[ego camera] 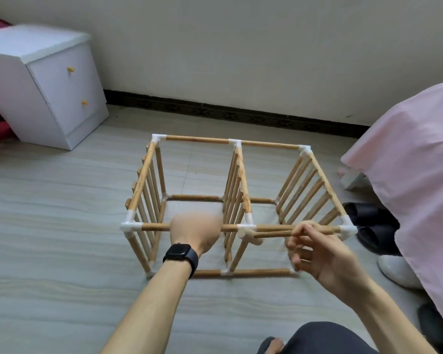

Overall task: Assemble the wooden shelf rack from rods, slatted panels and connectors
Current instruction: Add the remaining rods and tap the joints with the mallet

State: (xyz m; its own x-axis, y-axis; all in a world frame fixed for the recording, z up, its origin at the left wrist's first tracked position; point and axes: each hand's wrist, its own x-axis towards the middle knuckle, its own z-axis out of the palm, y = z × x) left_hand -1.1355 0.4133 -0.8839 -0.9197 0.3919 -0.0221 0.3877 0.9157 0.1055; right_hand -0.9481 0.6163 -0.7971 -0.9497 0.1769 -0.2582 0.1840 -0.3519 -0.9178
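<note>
Left hand (195, 229), head view: laid over the near top rail (155, 227) of the shelf rack (197, 139), back of hand towards me. It is blurred and the fingers are out of sight, so I cannot tell whether it grips or only rests. Smartwatch (180, 256) on that wrist.

Right hand (320, 254): thumb and forefinger pinch a loose rod (274, 234) near its right half, other fingers loosely spread below. The rod's right end meets the near right corner connector (348, 229). Its left end lies just beside the middle connector (246, 229), slightly low. Seated or not, unclear.

Rack stands on the floor (62, 226) directly in front of me.

Progress, my estimate: nearly done. Three slatted panels (145, 185) are upright and tied by rods along the far top and along the bottom. This near top right span looks like the last joint to press home.

Materials: pale round wooden dowels with visible grain. Panels are rows of thin dowels between two rails. Connectors are white, smooth, plastic-looking, with branching sockets. Floor is grey with a streaked grain pattern.

Also present: white bedside cabinet (62, 93) with yellow knobs, far left, and a pink sheet (407, 162) on the right.
</note>
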